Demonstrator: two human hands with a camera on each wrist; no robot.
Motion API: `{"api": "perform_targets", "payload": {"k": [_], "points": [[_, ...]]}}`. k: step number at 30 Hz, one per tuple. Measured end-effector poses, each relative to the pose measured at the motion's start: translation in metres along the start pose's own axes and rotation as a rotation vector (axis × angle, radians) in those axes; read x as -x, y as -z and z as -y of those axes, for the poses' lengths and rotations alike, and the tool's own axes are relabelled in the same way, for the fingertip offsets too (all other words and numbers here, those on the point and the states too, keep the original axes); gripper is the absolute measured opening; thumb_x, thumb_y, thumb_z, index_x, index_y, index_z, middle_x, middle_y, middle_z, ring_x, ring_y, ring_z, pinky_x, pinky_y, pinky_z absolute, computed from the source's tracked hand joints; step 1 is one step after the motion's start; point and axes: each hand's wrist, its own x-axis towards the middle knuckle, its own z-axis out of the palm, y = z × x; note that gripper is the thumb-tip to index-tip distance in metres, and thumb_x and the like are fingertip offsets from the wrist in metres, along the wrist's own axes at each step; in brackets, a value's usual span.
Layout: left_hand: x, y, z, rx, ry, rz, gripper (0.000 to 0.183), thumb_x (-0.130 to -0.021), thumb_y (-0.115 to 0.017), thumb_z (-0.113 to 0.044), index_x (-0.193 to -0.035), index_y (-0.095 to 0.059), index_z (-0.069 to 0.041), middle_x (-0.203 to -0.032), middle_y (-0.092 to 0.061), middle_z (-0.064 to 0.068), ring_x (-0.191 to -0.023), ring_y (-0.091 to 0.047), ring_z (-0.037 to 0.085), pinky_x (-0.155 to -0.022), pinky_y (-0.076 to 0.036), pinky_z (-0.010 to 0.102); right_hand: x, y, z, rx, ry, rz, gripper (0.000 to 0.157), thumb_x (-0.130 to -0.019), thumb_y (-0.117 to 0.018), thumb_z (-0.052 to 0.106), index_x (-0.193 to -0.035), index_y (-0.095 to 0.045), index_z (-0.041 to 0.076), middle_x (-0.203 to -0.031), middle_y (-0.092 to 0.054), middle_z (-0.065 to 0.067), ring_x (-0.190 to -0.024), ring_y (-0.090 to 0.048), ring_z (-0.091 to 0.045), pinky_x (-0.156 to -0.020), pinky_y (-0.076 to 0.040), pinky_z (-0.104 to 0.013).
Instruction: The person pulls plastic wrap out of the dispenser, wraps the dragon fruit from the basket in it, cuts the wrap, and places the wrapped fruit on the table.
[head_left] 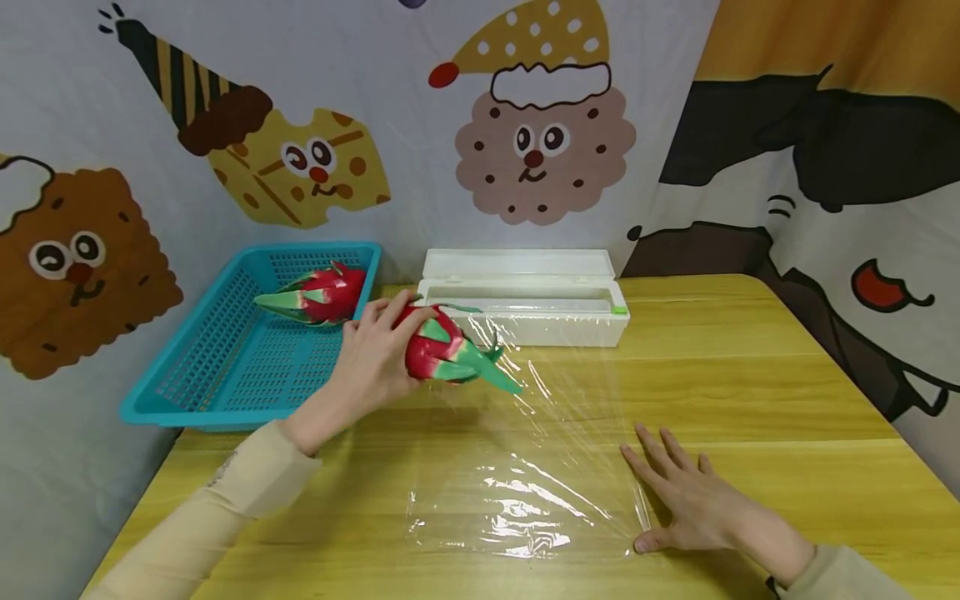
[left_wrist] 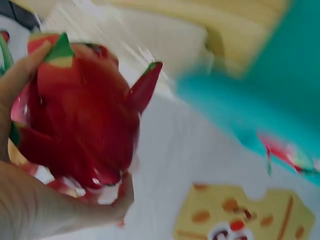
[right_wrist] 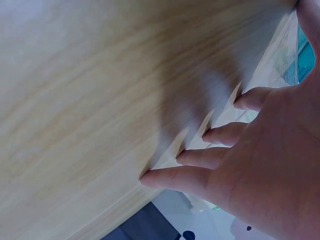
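My left hand (head_left: 378, 354) grips a red dragon fruit (head_left: 435, 346) with green-tipped scales, held above the table near the wrap box. In the left wrist view the thumb and fingers curl round the dragon fruit (left_wrist: 85, 110). A sheet of clear cling film (head_left: 525, 467) stretches from the white dispenser box (head_left: 525, 329) toward the table's front. Spread out on the table at the film's right edge, my right hand (head_left: 697, 504) has its thumb at the near corner of the film. Its straight fingers (right_wrist: 180, 180) touch the wood in the right wrist view.
A blue plastic basket (head_left: 187, 367) stands at the left, with a second dragon fruit (head_left: 330, 293) inside near its back. The dispenser's lid (head_left: 517, 264) is raised at the back of the wooden table (head_left: 750, 375). A cartoon-printed cloth (head_left: 420, 150) hangs behind.
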Motion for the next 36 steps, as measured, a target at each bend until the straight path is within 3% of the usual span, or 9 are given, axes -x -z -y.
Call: {"api": "perform_targets", "payload": {"k": [10,15,21,25,29,36], "points": [[0.01,-0.026,-0.047,0.088,-0.005,-0.005,0.086,-0.052,-0.092,-0.027,-0.129,-0.054,-0.022,-0.14,-0.047,0.009,-0.121,-0.044,0.033,-0.077,-0.048,0.053,0.0,-0.001,-0.001,0.016,0.006,-0.014,0.113,-0.065,-0.055,0.079,-0.152,-0.021,0.015,-0.159,-0.002,-0.021,-0.136,-0.016,-0.059,-0.089,-0.022,-0.084],[0.014,-0.039,-0.071,0.099,-0.004,0.047,0.089,-0.05,-0.092,-0.027,-0.129,-0.052,-0.024,-0.142,-0.046,0.01,-0.12,-0.045,0.032,-0.077,-0.048,0.052,0.0,-0.002,-0.001,0.009,-0.009,-0.008,0.113,-0.065,-0.055,0.08,-0.152,-0.02,0.016,-0.16,-0.002,-0.02,-0.138,-0.016,-0.057,-0.09,-0.02,-0.084],[0.021,-0.057,-0.092,0.061,-0.076,0.144,0.091,-0.054,-0.091,-0.031,-0.133,-0.048,-0.025,-0.144,-0.044,0.012,-0.121,-0.046,0.033,-0.08,-0.049,0.053,0.001,-0.002,0.0,0.009,-0.02,-0.013,0.114,-0.063,-0.055,0.081,-0.151,-0.024,0.015,-0.159,-0.005,-0.02,-0.138,-0.016,-0.057,-0.091,-0.021,-0.083],[0.027,-0.066,-0.101,0.052,-0.086,0.191,0.093,-0.056,-0.091,-0.033,-0.136,-0.044,-0.026,-0.146,-0.041,0.012,-0.125,-0.044,0.035,-0.085,-0.048,0.055,0.0,-0.003,0.0,0.014,-0.023,-0.026,0.114,-0.063,-0.055,0.082,-0.15,-0.028,0.014,-0.159,-0.007,-0.019,-0.137,-0.018,-0.056,-0.091,-0.023,-0.083],[0.03,-0.074,-0.108,0.031,-0.097,0.167,0.094,-0.057,-0.091,-0.034,-0.137,-0.043,-0.025,-0.146,-0.041,0.013,-0.124,-0.045,0.036,-0.085,-0.047,0.058,0.0,-0.003,0.0,0.024,-0.025,-0.037,0.114,-0.062,-0.055,0.082,-0.149,-0.03,0.013,-0.159,-0.009,-0.02,-0.137,-0.019,-0.056,-0.091,-0.024,-0.082],[0.033,-0.084,-0.114,-0.049,-0.125,0.115,0.1,-0.058,-0.087,-0.048,-0.143,-0.038,-0.026,-0.146,-0.042,0.014,-0.121,-0.046,0.034,-0.083,-0.045,0.051,0.0,-0.004,0.0,0.038,-0.027,-0.042,0.112,-0.064,-0.055,0.082,-0.151,-0.027,0.015,-0.16,-0.007,-0.017,-0.138,-0.02,-0.054,-0.092,-0.025,-0.081]]}}
